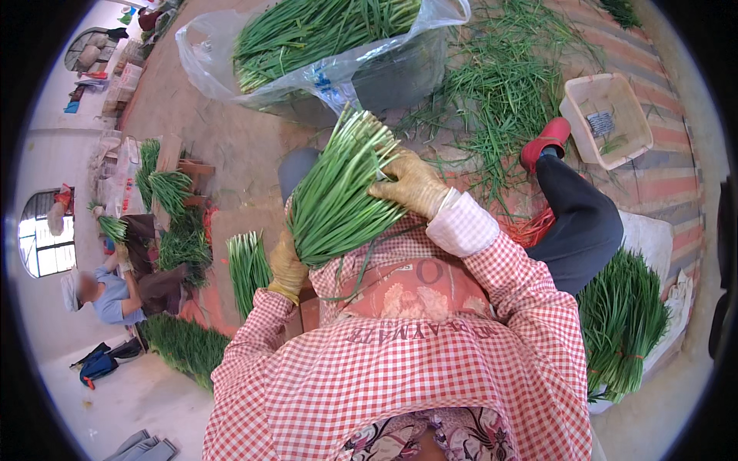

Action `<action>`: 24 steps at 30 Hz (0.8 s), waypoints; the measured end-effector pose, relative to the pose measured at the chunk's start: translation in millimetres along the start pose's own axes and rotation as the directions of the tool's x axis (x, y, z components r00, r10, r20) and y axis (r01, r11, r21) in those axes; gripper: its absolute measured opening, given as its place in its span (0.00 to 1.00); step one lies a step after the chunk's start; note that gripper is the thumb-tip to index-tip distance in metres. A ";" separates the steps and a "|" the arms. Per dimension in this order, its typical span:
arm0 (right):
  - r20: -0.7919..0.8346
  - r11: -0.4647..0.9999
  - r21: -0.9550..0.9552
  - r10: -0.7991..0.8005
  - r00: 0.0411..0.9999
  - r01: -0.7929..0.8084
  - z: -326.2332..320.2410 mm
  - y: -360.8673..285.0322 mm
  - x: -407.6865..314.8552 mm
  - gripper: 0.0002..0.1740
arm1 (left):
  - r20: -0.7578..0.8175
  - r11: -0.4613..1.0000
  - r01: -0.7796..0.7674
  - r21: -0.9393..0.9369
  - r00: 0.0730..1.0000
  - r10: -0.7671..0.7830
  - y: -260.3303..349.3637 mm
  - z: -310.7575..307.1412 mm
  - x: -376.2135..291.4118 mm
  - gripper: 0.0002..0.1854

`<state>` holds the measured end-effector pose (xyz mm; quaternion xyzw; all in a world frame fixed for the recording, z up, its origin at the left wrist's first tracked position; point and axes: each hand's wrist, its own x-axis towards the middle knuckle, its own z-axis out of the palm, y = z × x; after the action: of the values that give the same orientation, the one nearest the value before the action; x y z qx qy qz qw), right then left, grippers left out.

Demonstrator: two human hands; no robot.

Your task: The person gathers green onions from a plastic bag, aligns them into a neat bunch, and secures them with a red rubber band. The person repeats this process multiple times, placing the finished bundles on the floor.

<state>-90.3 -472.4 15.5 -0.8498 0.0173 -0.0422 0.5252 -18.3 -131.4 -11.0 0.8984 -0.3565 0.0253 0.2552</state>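
Across my lap lies a thick bunch of garlic chives (343, 199), its pale cut stems up and away from me and its green leaves towards my body. My gloved right hand (412, 181) grips it on the right side, below the stem ends. On the lower left, my gloved left hand (286, 262) holds the leafy part; some of its fingers are hidden behind the leaves. Just left of that hand, a smaller bunch of chives (248, 271) rests on a board (228, 222). Ahead of me, a clear plastic bag (346, 75) holds a large heap of chives (323, 40).
Loose leaves (501, 86) litter the floor beside a cream plastic tub (608, 155). Red ties (527, 227) lie near my right leg. Tied bunches (622, 322) rest on sheeting at right. At left, a co-worker (118, 294) sits holding chives near a wooden bench (167, 155).
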 end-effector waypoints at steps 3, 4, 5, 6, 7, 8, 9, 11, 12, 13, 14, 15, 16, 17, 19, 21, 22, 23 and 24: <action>0.061 0.872 0.483 0.051 0.997 -0.074 6.5 16.6 -2.9 0.24 | -0.018 0.994 -0.090 0.055 0.996 0.091 -5.0 1.9 -1.5 0.36; 0.101 0.854 0.505 0.081 0.992 -0.122 3.4 21.3 -5.7 0.23 | -0.013 0.998 -0.047 0.039 0.999 0.047 -6.8 2.7 -2.0 0.33; 0.156 0.834 0.537 0.055 0.986 -0.131 0.0 24.8 -8.5 0.21 | -0.027 0.997 -0.064 0.047 0.998 0.065 -8.8 3.1 -1.9 0.33; 0.185 0.743 0.633 0.129 0.974 -0.219 -5.0 28.6 -11.8 0.20 | -0.043 0.995 -0.082 0.055 0.996 0.084 -10.2 3.2 -2.0 0.33; 0.232 0.634 0.725 0.142 0.962 -0.269 -8.9 32.2 -15.5 0.19 | -0.049 0.993 -0.101 0.053 0.993 0.104 -11.2 3.1 -1.6 0.32; 0.281 0.511 0.798 0.150 0.948 -0.318 -12.3 36.8 -18.5 0.18 | -0.003 0.995 -0.049 0.085 0.999 0.049 -11.6 2.3 -1.6 0.34; 0.294 0.379 0.867 0.136 0.946 -0.324 -14.8 42.8 -22.6 0.19 | 0.052 0.994 0.002 0.110 0.999 -0.007 -11.5 1.2 -1.4 0.36; 0.330 0.320 0.877 0.141 0.933 -0.359 -16.0 58.8 -28.0 0.16 | 0.118 0.987 0.021 0.162 0.992 -0.041 -10.2 -2.8 -0.8 0.40; 0.292 0.303 0.886 0.224 0.930 -0.351 -13.7 68.2 -30.7 0.16 | 0.130 0.983 -0.009 0.186 0.991 -0.015 -9.5 -4.4 0.3 0.42; 0.284 0.301 0.878 0.297 0.911 -0.372 -13.0 78.7 -34.2 0.15 | 0.126 0.980 -0.045 0.193 0.992 0.021 -8.9 -6.1 1.4 0.44; 0.296 0.048 0.931 0.484 0.824 -0.362 -13.9 89.2 -35.3 0.15 | 0.134 0.981 -0.031 0.194 0.991 0.005 -8.2 -7.5 2.1 0.45; 0.302 -0.069 0.947 0.530 0.792 -0.314 -21.4 99.4 -40.4 0.19 | 0.132 0.983 -0.022 0.180 0.991 -0.001 -7.7 -8.6 2.7 0.46; 0.202 0.025 0.964 0.580 0.790 -0.264 -27.9 107.0 -39.9 0.20 | 0.132 0.986 -0.017 0.166 0.991 -0.005 -7.2 -9.3 3.5 0.47; 0.101 0.111 0.970 0.621 0.777 -0.215 -41.9 112.3 -41.9 0.21 | 0.126 0.985 -0.037 0.171 0.992 0.015 -6.9 -9.6 3.8 0.47; -0.095 0.565 0.775 0.546 0.832 -0.282 -64.1 108.9 -43.3 0.23 | 0.113 0.980 -0.077 0.184 0.992 0.056 -6.7 -9.0 3.8 0.46; -0.270 0.876 0.373 0.419 0.867 -0.307 -85.6 90.1 -39.1 0.25 | 0.097 0.984 -0.068 0.163 0.994 0.053 -7.0 -6.7 3.6 0.46; -0.364 0.925 0.128 0.379 0.851 -0.357 -91.7 75.3 -36.7 0.27 | 0.083 0.986 -0.068 0.153 0.995 0.056 -7.3 -5.8 3.5 0.45; -0.203 0.904 0.329 0.349 0.915 -0.272 -89.3 58.9 -31.5 0.29 | 0.097 0.987 -0.054 0.153 0.995 0.040 -7.7 -5.1 3.7 0.45; -0.066 0.841 0.501 0.271 0.960 -0.204 -72.6 42.0 -18.9 0.31 | 0.100 0.987 -0.049 0.151 0.994 0.034 -8.5 -4.2 5.0 0.45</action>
<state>-114.9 -554.5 9.3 -0.6757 0.1466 -0.0367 0.7216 -8.4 -127.3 -10.0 0.9080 -0.3840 0.0140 0.1671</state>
